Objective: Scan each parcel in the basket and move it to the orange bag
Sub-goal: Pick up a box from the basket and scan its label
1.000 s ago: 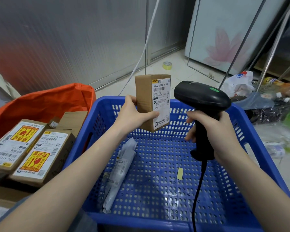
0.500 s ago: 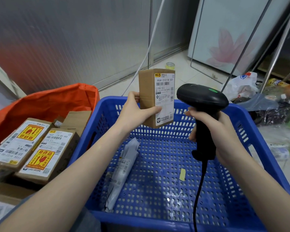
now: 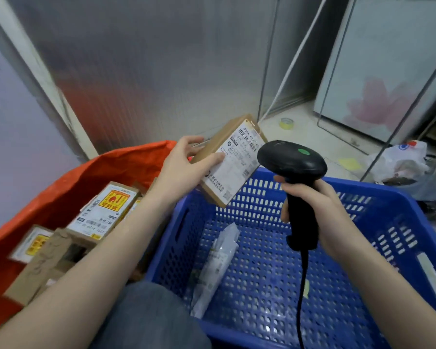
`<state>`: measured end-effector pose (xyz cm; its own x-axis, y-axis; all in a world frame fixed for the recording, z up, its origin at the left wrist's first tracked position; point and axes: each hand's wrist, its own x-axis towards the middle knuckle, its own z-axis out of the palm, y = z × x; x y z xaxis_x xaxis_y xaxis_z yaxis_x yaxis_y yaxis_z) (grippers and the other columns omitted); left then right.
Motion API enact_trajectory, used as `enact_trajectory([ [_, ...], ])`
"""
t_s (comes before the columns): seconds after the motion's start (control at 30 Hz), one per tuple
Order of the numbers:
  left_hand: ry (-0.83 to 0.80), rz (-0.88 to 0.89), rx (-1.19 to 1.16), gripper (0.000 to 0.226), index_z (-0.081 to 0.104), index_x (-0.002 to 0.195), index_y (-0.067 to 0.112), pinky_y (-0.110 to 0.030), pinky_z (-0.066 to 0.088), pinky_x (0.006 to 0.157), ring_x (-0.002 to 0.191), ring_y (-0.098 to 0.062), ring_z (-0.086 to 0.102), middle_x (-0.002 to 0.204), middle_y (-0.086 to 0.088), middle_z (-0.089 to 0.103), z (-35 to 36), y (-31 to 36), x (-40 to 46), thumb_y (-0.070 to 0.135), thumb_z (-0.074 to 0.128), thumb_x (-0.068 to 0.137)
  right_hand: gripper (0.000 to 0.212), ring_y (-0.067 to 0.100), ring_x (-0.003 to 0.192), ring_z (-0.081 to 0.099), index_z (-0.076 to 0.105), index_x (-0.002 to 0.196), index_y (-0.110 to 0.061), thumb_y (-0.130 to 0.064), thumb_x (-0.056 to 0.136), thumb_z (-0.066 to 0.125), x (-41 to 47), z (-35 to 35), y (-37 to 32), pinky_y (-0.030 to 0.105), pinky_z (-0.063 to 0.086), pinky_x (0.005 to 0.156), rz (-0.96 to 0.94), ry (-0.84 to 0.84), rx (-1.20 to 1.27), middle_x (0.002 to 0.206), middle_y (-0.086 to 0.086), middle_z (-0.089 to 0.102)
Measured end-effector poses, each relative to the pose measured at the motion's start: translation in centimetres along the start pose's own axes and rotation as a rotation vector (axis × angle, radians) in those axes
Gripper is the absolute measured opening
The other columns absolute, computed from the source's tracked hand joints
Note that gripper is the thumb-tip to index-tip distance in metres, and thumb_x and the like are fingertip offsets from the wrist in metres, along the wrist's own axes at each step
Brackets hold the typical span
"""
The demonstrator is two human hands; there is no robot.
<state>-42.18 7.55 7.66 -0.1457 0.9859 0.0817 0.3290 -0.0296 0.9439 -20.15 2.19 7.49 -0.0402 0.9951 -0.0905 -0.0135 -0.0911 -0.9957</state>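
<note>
Looks like the hand-off step: left hand (image 3: 184, 170) gripping small brown cardboard parcel with white label (image 3: 230, 162), tilted over far-left corner of blue perforated plastic basket (image 3: 378, 195). Right hand (image 3: 317, 212) wrapped round black handheld scanner (image 3: 291, 159). Next up, probably: swing left, drop into orange fabric bag (image 3: 93, 182). White plastic mailer (image 3: 214, 263) waiting in basket.

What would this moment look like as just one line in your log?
left hand: holds brown cardboard parcel, tilted | right hand: grips black handheld scanner | blue plastic basket: white plastic mailer left | orange bag: boxes inside
</note>
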Motion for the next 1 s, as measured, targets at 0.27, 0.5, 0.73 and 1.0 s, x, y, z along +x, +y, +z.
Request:
enact_trajectory([
  [0.27,0.217,-0.074,0.181,0.040,0.053,0.116,0.030,-0.036,0.056,0.079,0.101,-0.015,0.059,0.114,0.004,0.055,-12.5,-4.7,1.4,0.036,0.072,0.081,0.013,0.019,0.051,0.055,0.063,0.098,-0.007,-0.015,0.088,0.061,2.9,8.4,0.1,0.029,0.045,0.057,0.027,-0.061,-0.040,0.058,0.009,0.055],
  [0.5,0.324,0.019,0.479,0.070,0.054,0.118,0.037,-0.051,0.042,0.099,0.117,-0.025,0.050,0.117,0.006,0.059,-17.2,-8.5,5.2,0.063,0.059,0.053,0.012,0.019,0.049,0.055,0.062,0.096,-0.007,-0.015,0.087,0.062,6.4,13.3,2.0,0.021,0.044,0.049,0.073,-0.124,-0.076,0.053,0.012,0.056],
  [0.73,0.188,-0.027,0.643,0.054,0.053,0.125,0.035,-0.055,0.022,0.109,0.132,-0.018,0.030,0.131,0.009,0.052,-15.5,-13.1,9.7,0.034,0.077,0.076,0.013,0.017,0.048,0.056,0.062,0.096,-0.006,-0.016,0.088,0.062,9.6,15.1,4.8,0.019,0.045,0.048,0.140,-0.125,-0.086,0.057,0.014,0.056],
  [1.0,0.070,-0.028,0.420,0.051,0.047,0.136,0.028,-0.044,0.031,0.113,0.132,-0.017,0.041,0.142,0.004,0.046,-13.6,-12.7,9.5,0.038,0.064,0.089,0.020,0.018,0.050,0.057,0.062,0.103,-0.007,-0.021,0.088,0.061,10.0,14.3,6.7,0.033,0.044,0.062,0.182,-0.080,-0.056,0.052,0.010,0.058],
])
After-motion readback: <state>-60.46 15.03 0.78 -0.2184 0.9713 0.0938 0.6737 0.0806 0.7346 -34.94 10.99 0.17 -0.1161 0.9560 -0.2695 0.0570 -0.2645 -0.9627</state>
